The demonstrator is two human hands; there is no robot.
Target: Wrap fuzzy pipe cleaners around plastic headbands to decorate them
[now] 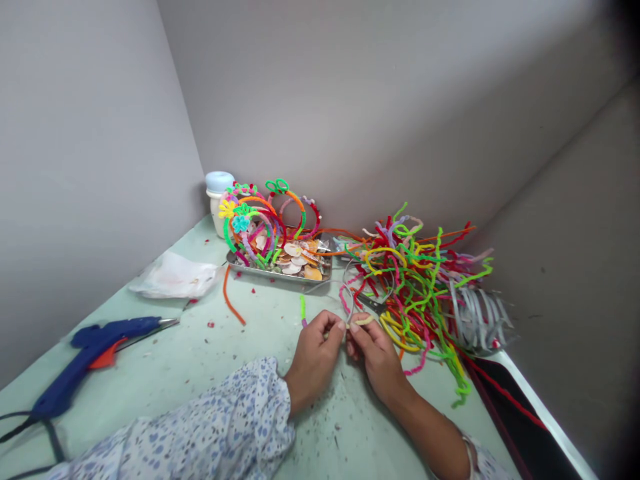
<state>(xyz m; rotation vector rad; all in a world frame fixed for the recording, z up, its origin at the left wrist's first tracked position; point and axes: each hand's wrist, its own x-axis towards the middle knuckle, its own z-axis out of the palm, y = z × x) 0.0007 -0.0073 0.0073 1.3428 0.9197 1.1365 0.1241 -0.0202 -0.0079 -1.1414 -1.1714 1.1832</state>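
Both my hands meet over the table, fingertips nearly touching. My left hand (pixel 317 350) is closed in a pinch at the end of a thin grey band (pixel 350 303), which loops up and away from the fingers. My right hand (pixel 375 353) pinches a cream pipe cleaner (pixel 365 321) against that same end. How the two are joined is hidden by my fingertips. Just beyond my left hand lies a green and purple pipe cleaner (pixel 303 307). Behind my right hand are dark-handled pliers or cutters (pixel 369 303), partly covered.
A heap of coloured pipe cleaners (pixel 415 267) spreads at right, by a bundle of grey bands (pixel 483 317). A metal tray (pixel 280 275) carries decorated headbands (pixel 250 223) and flat pieces. At left are a blue glue gun (pixel 95 353), a plastic bag (pixel 175 277) and a lidded bottle (pixel 219 200).
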